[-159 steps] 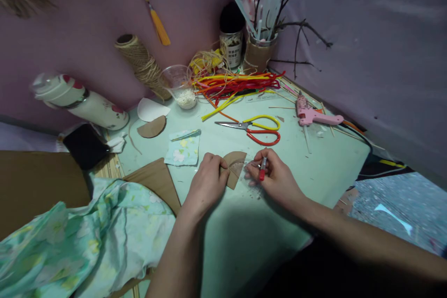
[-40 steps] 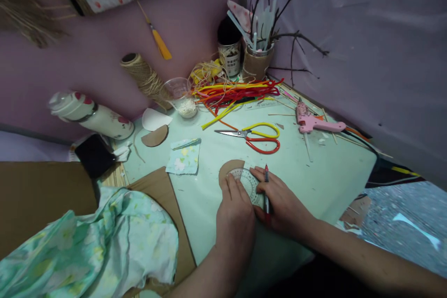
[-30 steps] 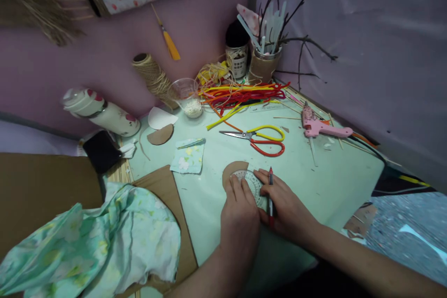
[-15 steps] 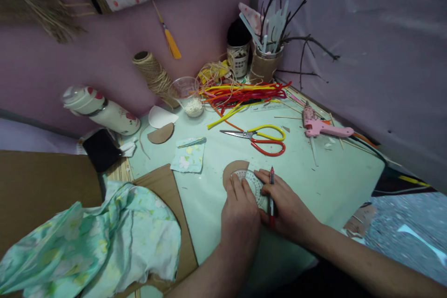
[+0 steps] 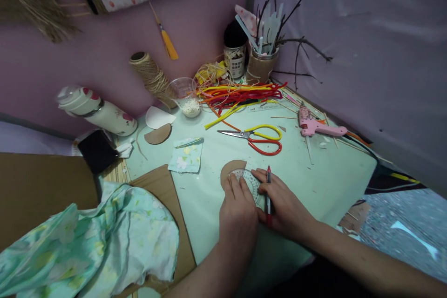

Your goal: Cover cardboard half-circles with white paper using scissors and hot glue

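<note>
A pale green counter (image 5: 296, 167) fills the centre. At lower centre, the left hand (image 5: 237, 214), its grip unclenched, lays flattened fingers over curved cardboard (image 5: 227, 170) and a clear protractor (image 5: 250, 181) overlapping it. The right hand (image 5: 284, 205) touches the protractor's right side, its grip closed around a pen (image 5: 268, 191), red at both ends. Good alignment would likely need even finger pressure, the protractor's centre on the cardboard's edge and the pen nearly upright against the scale. Left, a white bottle (image 5: 111, 118) bears small, unreadable lettering. Upper centre, a can (image 5: 234, 63) carries two lines of Chinese characters, too small to read surely. The protractor's numbers are illegible.
</note>
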